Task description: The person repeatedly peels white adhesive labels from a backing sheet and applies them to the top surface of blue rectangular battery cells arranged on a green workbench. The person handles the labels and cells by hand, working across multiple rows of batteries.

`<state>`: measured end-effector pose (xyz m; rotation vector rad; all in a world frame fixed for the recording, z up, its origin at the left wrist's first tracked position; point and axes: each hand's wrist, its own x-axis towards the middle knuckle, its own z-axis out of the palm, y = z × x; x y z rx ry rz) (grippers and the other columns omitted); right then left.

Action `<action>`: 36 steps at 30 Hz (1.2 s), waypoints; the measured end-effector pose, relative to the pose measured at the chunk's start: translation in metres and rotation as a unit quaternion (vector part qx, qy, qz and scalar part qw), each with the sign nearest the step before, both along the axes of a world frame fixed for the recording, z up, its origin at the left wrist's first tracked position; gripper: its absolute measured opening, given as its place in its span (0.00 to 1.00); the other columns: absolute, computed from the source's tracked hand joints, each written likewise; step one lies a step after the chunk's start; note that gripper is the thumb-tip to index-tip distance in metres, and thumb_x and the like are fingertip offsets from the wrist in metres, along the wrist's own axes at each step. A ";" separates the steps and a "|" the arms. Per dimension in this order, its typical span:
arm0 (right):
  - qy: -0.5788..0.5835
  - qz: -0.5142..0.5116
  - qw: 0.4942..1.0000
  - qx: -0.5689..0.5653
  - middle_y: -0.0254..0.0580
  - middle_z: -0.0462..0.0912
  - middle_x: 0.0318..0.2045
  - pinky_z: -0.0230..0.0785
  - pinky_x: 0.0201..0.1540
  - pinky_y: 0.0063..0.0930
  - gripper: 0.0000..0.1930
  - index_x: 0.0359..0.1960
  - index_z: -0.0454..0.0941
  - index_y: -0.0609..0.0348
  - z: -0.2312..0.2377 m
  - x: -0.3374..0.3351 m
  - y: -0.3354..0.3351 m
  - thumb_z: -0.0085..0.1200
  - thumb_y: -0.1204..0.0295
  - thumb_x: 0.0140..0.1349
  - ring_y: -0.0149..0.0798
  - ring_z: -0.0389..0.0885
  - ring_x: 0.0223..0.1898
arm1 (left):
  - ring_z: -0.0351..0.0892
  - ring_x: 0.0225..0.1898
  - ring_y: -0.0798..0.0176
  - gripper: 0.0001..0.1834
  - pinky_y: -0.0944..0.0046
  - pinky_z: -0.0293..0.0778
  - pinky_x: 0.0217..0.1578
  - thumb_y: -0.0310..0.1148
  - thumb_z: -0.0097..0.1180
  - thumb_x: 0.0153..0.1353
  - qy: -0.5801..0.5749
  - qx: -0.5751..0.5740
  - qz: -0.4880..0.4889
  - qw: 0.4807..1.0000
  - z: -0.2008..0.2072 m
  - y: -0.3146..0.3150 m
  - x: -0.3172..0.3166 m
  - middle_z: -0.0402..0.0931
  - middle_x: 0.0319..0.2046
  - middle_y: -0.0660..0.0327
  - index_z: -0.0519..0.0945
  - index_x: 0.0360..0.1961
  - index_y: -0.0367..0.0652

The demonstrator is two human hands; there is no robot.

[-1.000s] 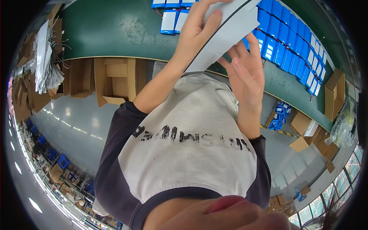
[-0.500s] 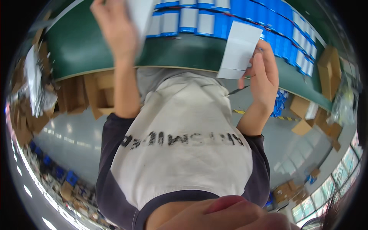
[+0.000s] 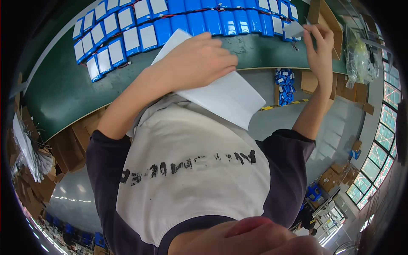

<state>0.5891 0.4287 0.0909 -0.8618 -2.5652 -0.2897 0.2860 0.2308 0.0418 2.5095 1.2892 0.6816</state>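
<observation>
My left hand [image 3: 199,61] is curled over a large white sheet [image 3: 233,93], which slants from the table edge down across my lap. Its fingers are slightly smeared by motion. At the right end of the rows, my right hand [image 3: 318,40] pinches a small white label [image 3: 293,30] between thumb and fingertips. That label hangs over the nearest row of blue battery packs [image 3: 229,23]; whether it touches one I cannot tell. Many packs at the left and right ends have a white rectangle on top, such as the pack [image 3: 131,39], while those in the middle show bare blue.
Rows of packs with thin red and black wires lie on a green tabletop [image 3: 68,102]. An open cardboard box [image 3: 329,21] stands at the right end, beside clear plastic bags [image 3: 359,59]. Below the table edge, a box holds several blue packs [image 3: 284,85].
My left hand has come down and rightward with its white sheet, now close to my body. My right hand has moved from the table's front edge to the right end. The view has turned.
</observation>
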 end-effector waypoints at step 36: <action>0.045 -0.017 0.997 0.065 0.46 0.74 0.39 0.60 0.59 0.49 0.05 0.35 0.84 0.57 0.025 -0.062 -0.019 0.60 0.71 0.61 0.52 0.71 0.49 | 0.88 0.36 0.54 0.12 0.52 0.84 0.36 0.33 0.57 0.63 0.007 0.067 0.137 0.988 -0.040 0.122 0.082 0.79 0.52 0.56 0.84 0.45 0.43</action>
